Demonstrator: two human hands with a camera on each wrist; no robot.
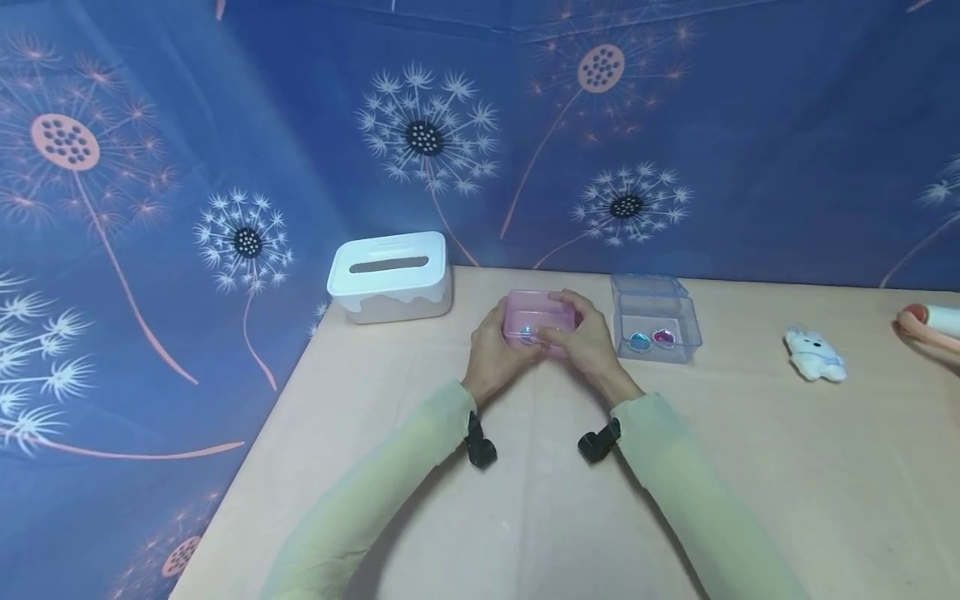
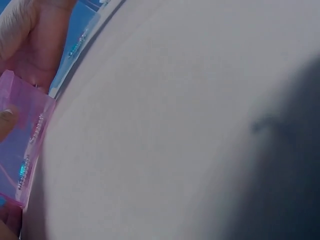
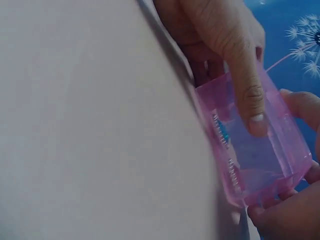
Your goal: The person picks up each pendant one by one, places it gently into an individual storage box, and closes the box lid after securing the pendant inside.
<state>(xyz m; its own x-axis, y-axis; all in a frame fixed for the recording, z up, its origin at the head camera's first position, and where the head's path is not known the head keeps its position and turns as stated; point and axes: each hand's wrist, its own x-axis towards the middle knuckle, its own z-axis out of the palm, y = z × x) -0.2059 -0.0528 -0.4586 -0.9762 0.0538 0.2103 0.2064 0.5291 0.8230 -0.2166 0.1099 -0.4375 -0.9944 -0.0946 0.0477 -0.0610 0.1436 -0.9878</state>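
Observation:
A small pink see-through box [image 1: 538, 318] rests on the beige table [image 1: 525, 500], held from both sides. My left hand [image 1: 497, 354] grips its left end and my right hand [image 1: 585, 337] grips its right end, fingers over the lid. In the right wrist view a thumb [image 3: 245, 85] presses on the pink box [image 3: 260, 155], with other fingers curled round its far side. The left wrist view shows only the edge of the pink box [image 2: 22, 145] at far left. Something shiny sits inside the box, partly hidden by my fingers.
A clear plastic box [image 1: 655, 327] with two coloured gems stands just right of my hands. A white tissue box [image 1: 390, 275] sits at the back left. A small white plush toy [image 1: 813, 354] lies to the right, and another person's hand [image 1: 926, 329] holds a white object at the far right edge.

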